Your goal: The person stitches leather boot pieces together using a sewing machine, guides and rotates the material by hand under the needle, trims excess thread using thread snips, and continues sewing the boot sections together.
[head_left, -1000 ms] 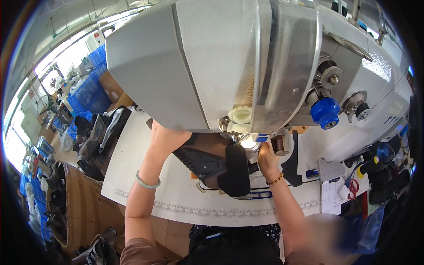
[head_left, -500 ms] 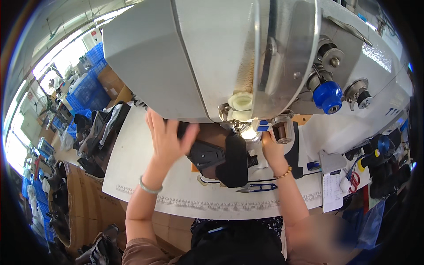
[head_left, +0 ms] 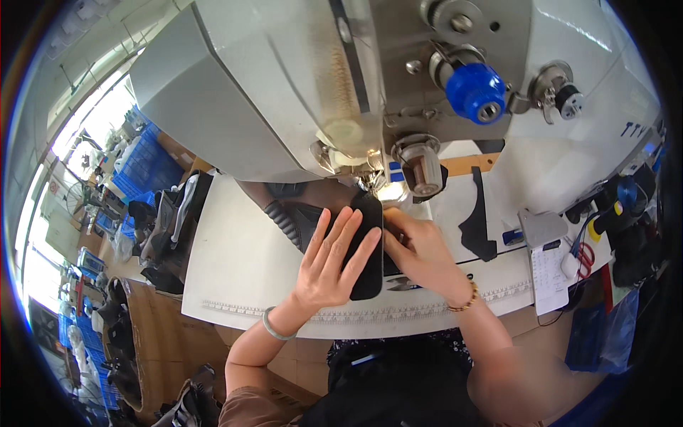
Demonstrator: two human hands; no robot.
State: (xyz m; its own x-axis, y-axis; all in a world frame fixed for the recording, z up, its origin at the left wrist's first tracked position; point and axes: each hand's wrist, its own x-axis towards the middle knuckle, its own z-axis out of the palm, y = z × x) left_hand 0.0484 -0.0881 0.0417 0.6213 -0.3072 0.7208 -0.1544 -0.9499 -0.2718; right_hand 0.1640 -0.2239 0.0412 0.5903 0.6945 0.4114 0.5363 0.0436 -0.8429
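A black and brown fabric piece with black ribbed parts (head_left: 284, 217) lies on the white sewing table, its far end under the needle area of a grey sewing machine (head_left: 284, 85). My left hand (head_left: 331, 263) rests flat on its black part, fingers stretched out. At the right edge of the same piece, my right hand (head_left: 423, 249) has its fingers bent and pressed together on the edge; the fingertips are partly hidden. Just in front of that hand lie thread snips (head_left: 402, 284), mostly covered.
A loose black cut piece (head_left: 477, 224) lies to the right. Beyond it are a paper slip (head_left: 549, 281) and red-handled scissors (head_left: 585, 260). A printed ruler (head_left: 384, 312) runs along the front edge. Left of the table stand a cardboard box (head_left: 160, 341) and blue crates (head_left: 146, 167).
My left hand has come down from beside the machine head onto the piece, which has turned. My right hand has drawn nearer from beside the needle area. The view has shifted.
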